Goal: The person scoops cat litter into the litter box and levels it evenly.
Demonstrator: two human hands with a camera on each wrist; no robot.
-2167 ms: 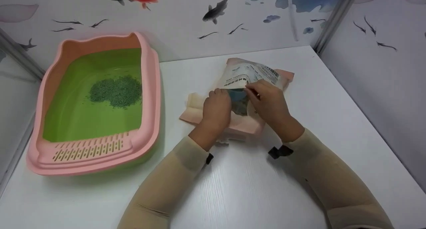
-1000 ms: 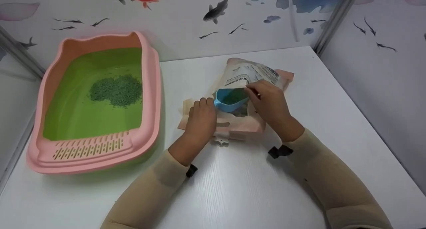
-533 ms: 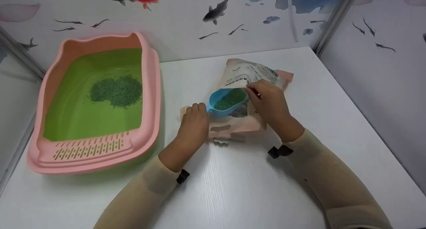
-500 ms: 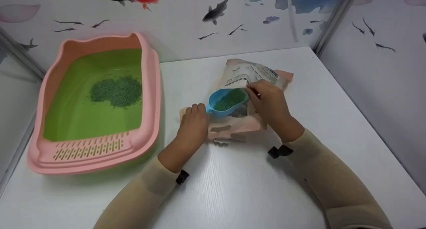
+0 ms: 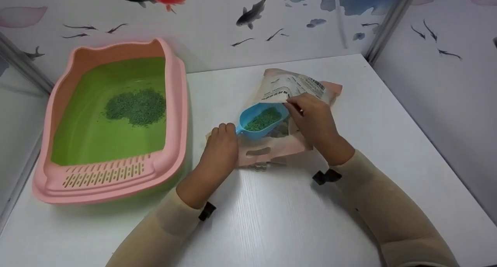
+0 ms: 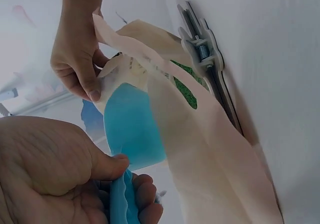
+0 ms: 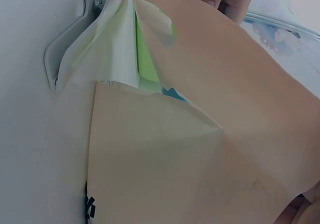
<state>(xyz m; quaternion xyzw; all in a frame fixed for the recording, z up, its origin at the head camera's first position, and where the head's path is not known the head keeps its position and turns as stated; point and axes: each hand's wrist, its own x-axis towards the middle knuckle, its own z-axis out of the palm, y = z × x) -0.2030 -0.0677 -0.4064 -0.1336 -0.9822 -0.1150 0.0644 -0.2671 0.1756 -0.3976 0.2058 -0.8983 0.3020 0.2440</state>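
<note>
My left hand (image 5: pixel 219 148) grips the handle of a light blue scoop (image 5: pixel 253 134). Green granules (image 5: pixel 264 119) lie in the scoop's bowl, and its front end sits at the mouth of a pale pink printed bag (image 5: pixel 297 86). The bag's upper edge is pinched between the thumb and fingers of my right hand (image 5: pixel 316 117). In the left wrist view, the thumb and curled fingers wrap the blue handle (image 6: pixel 120 199), and the scoop's underside faces the camera. Paper of the bag (image 7: pixel 150 159) fills most of the right wrist view, with only fingertips showing at its lower corner.
On the left stands a pink-rimmed litter box (image 5: pixel 176 123) with a green base and a pile of green granules (image 5: pixel 136 106) inside. A grey spring clip (image 6: pixel 205 54) lies by the bag's near edge on the white table (image 5: pixel 271 220). Printed wall panels (image 5: pixel 213 34) border the table.
My left hand has drawn back leftward and towards me, bringing the scoop out of the bag's mouth so its granules show. The right hand has stayed at the bag's edge.
</note>
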